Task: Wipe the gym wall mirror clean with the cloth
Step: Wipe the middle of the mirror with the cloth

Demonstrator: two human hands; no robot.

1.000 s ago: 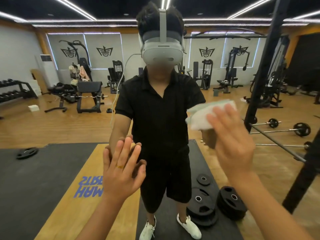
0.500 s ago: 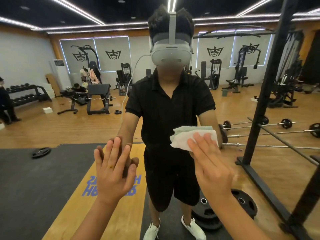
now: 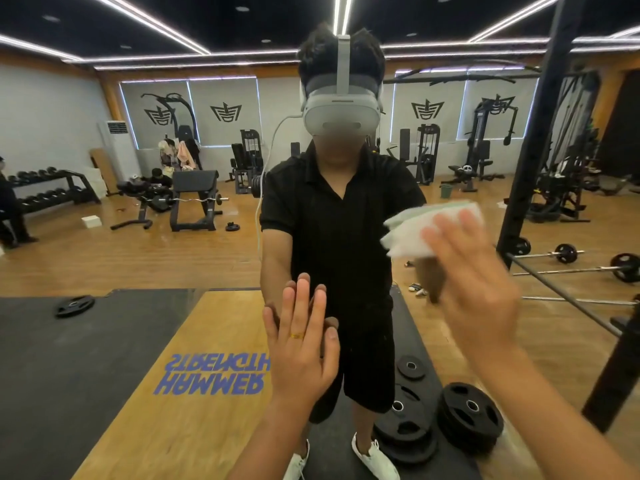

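Note:
The wall mirror [image 3: 145,258] fills the whole view and reflects the gym and a person in black. My right hand [image 3: 474,285] presses a folded white and pale green cloth [image 3: 412,233] flat against the glass at the right, fingers straight and motion-blurred. My left hand [image 3: 301,344] lies flat on the mirror lower down in the middle, fingers straight, a ring on one finger, meeting its own reflection.
All else is reflection: a black rack post [image 3: 540,140] at the right, barbells [image 3: 568,254], weight plates [image 3: 467,417] on a black mat, a bench [image 3: 194,199], a dumbbell rack [image 3: 48,192] at the left, machines along the back wall.
My right hand has swept the cloth up and to the right across the glass, after a stroke down to the left. My left hand stays flat on the mirror.

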